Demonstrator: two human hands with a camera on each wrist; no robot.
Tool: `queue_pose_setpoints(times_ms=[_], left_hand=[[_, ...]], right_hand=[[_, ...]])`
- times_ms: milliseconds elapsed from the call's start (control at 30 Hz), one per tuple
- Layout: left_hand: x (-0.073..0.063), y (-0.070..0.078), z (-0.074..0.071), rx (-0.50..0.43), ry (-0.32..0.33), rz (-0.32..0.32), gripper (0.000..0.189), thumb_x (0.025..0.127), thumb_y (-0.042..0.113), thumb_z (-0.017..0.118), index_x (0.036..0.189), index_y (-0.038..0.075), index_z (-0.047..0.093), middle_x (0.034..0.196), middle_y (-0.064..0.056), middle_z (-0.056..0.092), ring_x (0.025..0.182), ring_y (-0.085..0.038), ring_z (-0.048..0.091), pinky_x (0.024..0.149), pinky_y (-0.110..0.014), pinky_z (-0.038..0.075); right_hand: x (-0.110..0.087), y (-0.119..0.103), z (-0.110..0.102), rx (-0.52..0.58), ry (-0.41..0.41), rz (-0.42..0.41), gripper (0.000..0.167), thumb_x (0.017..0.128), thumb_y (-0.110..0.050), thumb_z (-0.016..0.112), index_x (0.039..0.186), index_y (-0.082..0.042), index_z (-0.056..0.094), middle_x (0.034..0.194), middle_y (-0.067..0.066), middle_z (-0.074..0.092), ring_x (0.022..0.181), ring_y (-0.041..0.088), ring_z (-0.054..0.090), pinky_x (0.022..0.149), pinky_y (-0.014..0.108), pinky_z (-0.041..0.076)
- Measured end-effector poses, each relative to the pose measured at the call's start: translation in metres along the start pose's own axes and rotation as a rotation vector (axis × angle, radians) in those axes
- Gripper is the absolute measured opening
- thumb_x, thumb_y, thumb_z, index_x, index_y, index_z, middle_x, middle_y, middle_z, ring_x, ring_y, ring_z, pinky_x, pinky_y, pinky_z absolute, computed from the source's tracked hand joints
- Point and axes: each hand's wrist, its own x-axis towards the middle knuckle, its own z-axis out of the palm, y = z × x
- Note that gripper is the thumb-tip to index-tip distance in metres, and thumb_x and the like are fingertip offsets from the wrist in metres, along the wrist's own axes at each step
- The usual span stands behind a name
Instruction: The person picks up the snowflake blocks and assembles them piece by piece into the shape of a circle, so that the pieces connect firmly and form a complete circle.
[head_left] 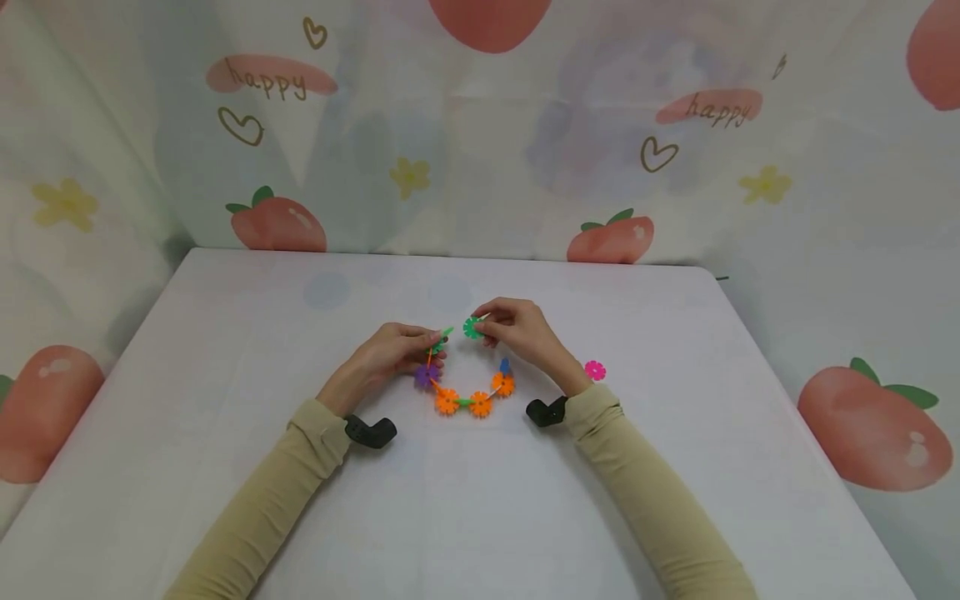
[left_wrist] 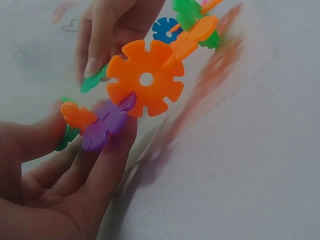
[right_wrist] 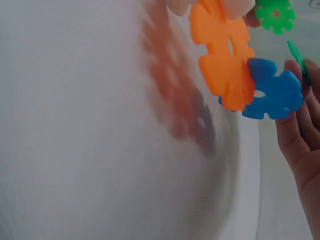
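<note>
A curved chain of interlocking snowflake discs hangs from my left hand (head_left: 388,352), which pinches a green disc (head_left: 437,347) at its left end. Along the chain come a purple disc (head_left: 427,376), several orange discs (left_wrist: 146,79) with green and white ones between, and a blue disc (right_wrist: 272,90) at the right end. Between thumb and fingers, my right hand (head_left: 522,325) pinches a separate green disc (head_left: 472,327), seen edge-on in the right wrist view. A small gap parts that disc from the green disc (right_wrist: 275,15) standing up at the chain's left end.
One pink disc (head_left: 595,370) lies on the white-covered table (head_left: 450,517), just right of my right wrist. Black wrist-worn devices (head_left: 371,432) sit by both cuffs. A printed cloth (head_left: 487,125) hangs behind the table's far edge.
</note>
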Motion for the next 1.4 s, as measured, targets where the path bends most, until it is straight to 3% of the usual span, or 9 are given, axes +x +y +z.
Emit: queue_pose_setpoints(times_ms=[267, 733, 1067, 1400], left_hand=[[-0.001, -0.001, 0.0, -0.01, -0.015, 0.026, 0.042, 0.102, 0.027, 0.067, 0.128, -0.006, 0.067, 0.094, -0.007, 0.077, 0.088, -0.016, 0.074, 0.082, -0.028, 0.062], [0.0, -0.002, 0.012, -0.007, 0.095, 0.041, 0.037, 0.105, 0.018, 0.061, 0.13, -0.009, 0.064, 0.089, -0.01, 0.077, 0.074, -0.015, 0.073, 0.077, -0.03, 0.063], [0.0, -0.006, 0.017, -0.062, 0.099, 0.072, 0.036, 0.105, 0.013, 0.06, 0.13, -0.012, 0.062, 0.089, -0.01, 0.078, 0.069, -0.013, 0.074, 0.07, -0.028, 0.063], [0.001, -0.008, 0.022, -0.121, 0.132, 0.076, 0.035, 0.105, 0.009, 0.058, 0.133, -0.013, 0.059, 0.084, -0.009, 0.076, 0.064, -0.015, 0.072, 0.067, -0.031, 0.063]], right_hand=[[0.007, -0.002, 0.013, 0.033, 0.026, -0.021, 0.019, 0.098, -0.015, 0.072, 0.113, -0.003, 0.074, 0.088, 0.016, 0.076, 0.07, 0.021, 0.071, 0.074, 0.038, 0.061], [0.008, -0.001, 0.019, 0.201, 0.002, 0.022, 0.017, 0.097, -0.008, 0.072, 0.109, 0.003, 0.075, 0.096, 0.02, 0.076, 0.072, 0.025, 0.071, 0.071, 0.033, 0.062], [0.01, 0.001, 0.023, 0.297, 0.004, 0.073, 0.017, 0.096, -0.005, 0.072, 0.108, 0.006, 0.074, 0.094, 0.018, 0.076, 0.067, 0.018, 0.07, 0.071, 0.032, 0.062], [0.009, -0.003, 0.03, 0.251, 0.066, 0.04, 0.016, 0.096, -0.004, 0.071, 0.107, 0.008, 0.074, 0.095, 0.022, 0.076, 0.064, 0.016, 0.07, 0.069, 0.035, 0.063]])
